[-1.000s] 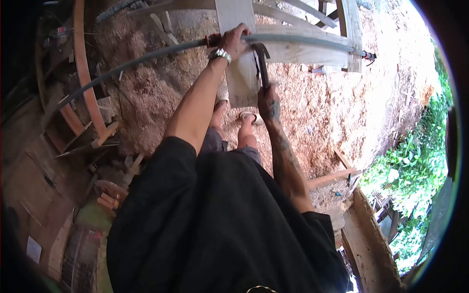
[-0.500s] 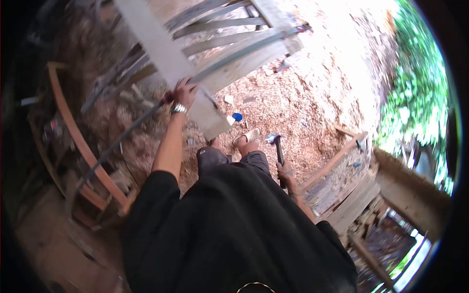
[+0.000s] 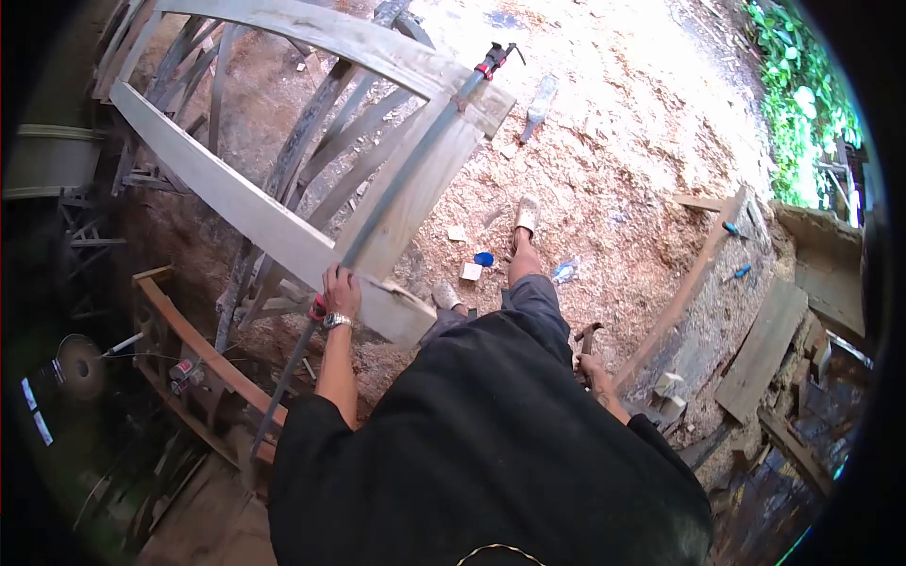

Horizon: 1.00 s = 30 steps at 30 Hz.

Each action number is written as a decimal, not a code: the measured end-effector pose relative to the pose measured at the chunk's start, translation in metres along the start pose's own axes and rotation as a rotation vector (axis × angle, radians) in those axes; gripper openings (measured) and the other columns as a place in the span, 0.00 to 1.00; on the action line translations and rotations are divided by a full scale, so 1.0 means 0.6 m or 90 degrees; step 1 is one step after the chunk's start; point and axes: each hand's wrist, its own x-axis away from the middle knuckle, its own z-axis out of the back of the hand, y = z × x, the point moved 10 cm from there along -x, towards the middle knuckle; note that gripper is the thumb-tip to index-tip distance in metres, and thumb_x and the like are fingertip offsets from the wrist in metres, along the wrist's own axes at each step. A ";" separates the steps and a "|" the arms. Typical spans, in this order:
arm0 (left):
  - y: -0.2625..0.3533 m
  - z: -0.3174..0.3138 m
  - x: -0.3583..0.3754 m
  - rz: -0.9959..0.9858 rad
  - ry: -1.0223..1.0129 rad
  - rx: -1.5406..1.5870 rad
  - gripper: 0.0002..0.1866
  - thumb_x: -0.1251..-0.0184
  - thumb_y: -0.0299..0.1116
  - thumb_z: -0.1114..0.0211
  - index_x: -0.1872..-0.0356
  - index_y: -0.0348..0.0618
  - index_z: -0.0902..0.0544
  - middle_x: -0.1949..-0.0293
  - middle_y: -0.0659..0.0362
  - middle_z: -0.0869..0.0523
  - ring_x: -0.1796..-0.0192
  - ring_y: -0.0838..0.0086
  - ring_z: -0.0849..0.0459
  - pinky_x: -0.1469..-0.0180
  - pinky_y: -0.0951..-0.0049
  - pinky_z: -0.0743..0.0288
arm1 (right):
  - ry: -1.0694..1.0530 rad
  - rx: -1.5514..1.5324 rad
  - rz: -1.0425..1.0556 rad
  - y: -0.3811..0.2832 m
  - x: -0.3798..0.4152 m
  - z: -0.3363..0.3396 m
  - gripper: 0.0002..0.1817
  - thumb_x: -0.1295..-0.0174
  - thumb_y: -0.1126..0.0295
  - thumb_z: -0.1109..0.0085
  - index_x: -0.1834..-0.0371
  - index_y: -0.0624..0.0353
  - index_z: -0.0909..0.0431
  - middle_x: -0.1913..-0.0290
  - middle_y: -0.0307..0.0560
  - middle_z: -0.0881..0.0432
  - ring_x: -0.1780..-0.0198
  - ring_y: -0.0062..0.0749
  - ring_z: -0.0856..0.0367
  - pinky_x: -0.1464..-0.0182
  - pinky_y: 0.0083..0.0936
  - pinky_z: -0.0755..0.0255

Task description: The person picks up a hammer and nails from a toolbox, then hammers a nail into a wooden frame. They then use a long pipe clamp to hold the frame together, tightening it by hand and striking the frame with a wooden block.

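Observation:
My left hand [image 3: 342,291], with a watch at the wrist, is closed over the edge of a pale wooden frame [image 3: 250,215] at its near corner. A long bar clamp [image 3: 401,184] lies across that frame, and its red jaw sits right beside this hand. The clamp's other red end [image 3: 493,60] grips the far corner. Low at my right side, my right hand [image 3: 595,371] is wrapped around the handle of a hammer [image 3: 589,333]. The hammer's head shows above the fist; most of the handle is hidden.
Wood shavings cover the ground. A blue cap [image 3: 484,258], a pale wood block [image 3: 470,272] and a clear plastic bottle [image 3: 540,108] lie there. Blue-handled tools [image 3: 737,271] rest on a plank bench [image 3: 698,321] at right. A curved reddish wooden piece [image 3: 193,340] stands at left.
My view has turned, so more of the wooden frame shows. The hammer has come in closer to my leg, its head now partly hidden. My left hand stays at the frame's corner.

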 end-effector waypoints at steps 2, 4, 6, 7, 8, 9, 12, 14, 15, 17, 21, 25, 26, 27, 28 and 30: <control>-0.001 -0.012 -0.019 0.091 -0.074 0.017 0.06 0.34 0.30 0.36 0.63 0.38 0.22 0.50 0.45 0.20 0.45 0.45 0.23 0.41 0.49 0.27 | 0.047 0.199 0.063 -0.093 -0.055 -0.004 0.18 0.33 0.59 0.41 0.55 0.65 0.24 0.65 0.60 0.17 0.63 0.52 0.16 0.60 0.45 0.23; -0.002 -0.028 -0.052 0.200 -0.100 0.011 0.07 0.34 0.30 0.37 0.63 0.37 0.23 0.52 0.44 0.20 0.47 0.45 0.22 0.42 0.49 0.28 | 0.110 0.390 0.186 -0.235 -0.113 -0.013 0.20 0.34 0.57 0.41 0.53 0.67 0.23 0.65 0.62 0.16 0.61 0.56 0.15 0.58 0.47 0.22; 0.019 -0.036 -0.060 0.295 -0.116 0.005 0.12 0.36 0.32 0.35 0.57 0.36 0.23 0.51 0.41 0.20 0.47 0.43 0.21 0.40 0.49 0.28 | 0.148 0.498 0.315 -0.393 -0.151 -0.035 0.23 0.35 0.56 0.40 0.52 0.69 0.22 0.64 0.65 0.14 0.59 0.61 0.13 0.55 0.49 0.22; 0.049 -0.045 -0.075 0.298 -0.096 0.019 0.16 0.36 0.34 0.34 0.52 0.36 0.23 0.48 0.41 0.20 0.44 0.44 0.22 0.38 0.49 0.29 | 0.131 0.523 0.445 -0.479 -0.171 -0.052 0.22 0.35 0.58 0.41 0.50 0.69 0.24 0.65 0.67 0.16 0.59 0.64 0.14 0.56 0.48 0.22; 0.078 -0.061 -0.103 0.295 -0.072 0.031 0.20 0.36 0.36 0.33 0.47 0.36 0.24 0.45 0.40 0.21 0.41 0.44 0.23 0.35 0.48 0.31 | 0.115 0.536 0.498 -0.580 -0.150 -0.076 0.22 0.35 0.59 0.41 0.49 0.69 0.24 0.62 0.68 0.16 0.57 0.64 0.15 0.55 0.49 0.23; 0.103 -0.076 -0.133 0.288 -0.048 0.042 0.24 0.36 0.37 0.32 0.42 0.36 0.24 0.42 0.40 0.21 0.38 0.44 0.23 0.32 0.48 0.32 | 0.099 0.547 0.549 -0.671 -0.115 -0.100 0.21 0.35 0.60 0.41 0.49 0.69 0.23 0.60 0.69 0.16 0.56 0.64 0.16 0.53 0.50 0.24; 0.194 -0.145 -0.216 0.300 -0.055 0.040 0.48 0.42 0.47 0.25 0.24 0.40 0.38 0.25 0.40 0.37 0.21 0.40 0.44 0.21 0.42 0.50 | -0.023 0.541 0.701 -0.913 0.039 -0.186 0.23 0.35 0.64 0.40 0.40 0.65 0.26 0.57 0.68 0.17 0.54 0.65 0.18 0.51 0.50 0.24; 0.253 -0.166 -0.269 0.355 -0.083 0.055 0.58 0.47 0.50 0.22 0.19 0.42 0.47 0.19 0.41 0.47 0.18 0.37 0.57 0.18 0.40 0.59 | -0.070 0.525 0.920 -1.040 0.139 -0.255 0.27 0.36 0.69 0.39 0.33 0.62 0.31 0.57 0.67 0.17 0.53 0.63 0.17 0.51 0.48 0.23; 0.263 -0.169 -0.280 0.395 -0.078 0.058 0.61 0.49 0.52 0.21 0.18 0.43 0.49 0.18 0.42 0.50 0.18 0.36 0.59 0.18 0.40 0.61 | -0.093 0.505 1.030 -1.086 0.205 -0.296 0.31 0.37 0.71 0.39 0.30 0.61 0.34 0.57 0.66 0.18 0.53 0.62 0.16 0.51 0.47 0.23; 0.263 -0.174 -0.293 0.474 -0.073 0.062 0.67 0.53 0.54 0.18 0.17 0.43 0.53 0.17 0.42 0.54 0.18 0.33 0.64 0.18 0.41 0.63 | -0.151 0.571 0.992 -1.153 0.246 -0.395 0.32 0.38 0.73 0.38 0.29 0.60 0.35 0.58 0.65 0.17 0.56 0.61 0.15 0.52 0.46 0.22; 0.258 -0.169 -0.304 0.513 -0.052 0.064 0.69 0.59 0.50 0.15 0.17 0.44 0.53 0.17 0.44 0.56 0.17 0.34 0.66 0.18 0.40 0.63 | -0.284 0.644 0.927 -1.213 0.222 -0.630 0.30 0.41 0.72 0.39 0.33 0.60 0.34 0.62 0.66 0.17 0.58 0.65 0.16 0.56 0.49 0.23; 0.260 -0.171 -0.297 0.530 -0.057 0.091 0.70 0.60 0.50 0.14 0.18 0.44 0.51 0.17 0.44 0.55 0.18 0.33 0.65 0.18 0.39 0.60 | -0.317 0.654 0.993 -1.225 0.159 -0.840 0.24 0.42 0.69 0.38 0.44 0.63 0.32 0.69 0.65 0.21 0.66 0.64 0.17 0.63 0.52 0.26; 0.250 -0.174 -0.304 0.535 -0.061 0.073 0.71 0.61 0.51 0.14 0.18 0.43 0.51 0.17 0.44 0.55 0.18 0.32 0.64 0.18 0.38 0.59 | -0.287 0.663 1.023 -1.226 0.140 -0.885 0.22 0.42 0.69 0.38 0.46 0.63 0.32 0.69 0.64 0.21 0.67 0.64 0.18 0.64 0.52 0.26; 0.244 -0.177 -0.306 0.524 -0.054 0.046 0.71 0.62 0.53 0.14 0.18 0.43 0.51 0.17 0.45 0.54 0.18 0.31 0.63 0.19 0.35 0.58 | -0.255 0.660 1.059 -1.232 0.136 -0.926 0.21 0.43 0.69 0.39 0.48 0.63 0.31 0.70 0.64 0.21 0.68 0.64 0.18 0.65 0.52 0.27; 0.246 -0.188 -0.300 0.515 -0.056 0.020 0.72 0.63 0.54 0.13 0.17 0.44 0.51 0.17 0.45 0.54 0.18 0.31 0.63 0.20 0.32 0.57 | -0.301 0.617 1.060 -1.241 0.125 -0.959 0.20 0.42 0.68 0.37 0.48 0.63 0.29 0.67 0.63 0.20 0.64 0.63 0.18 0.62 0.51 0.26; 0.253 -0.168 -0.306 0.539 -0.077 0.018 0.72 0.63 0.53 0.13 0.18 0.44 0.50 0.17 0.46 0.55 0.18 0.32 0.63 0.21 0.32 0.56 | -0.314 0.676 1.081 -1.258 0.110 -1.013 0.23 0.41 0.64 0.34 0.46 0.63 0.26 0.61 0.64 0.21 0.59 0.62 0.19 0.58 0.50 0.25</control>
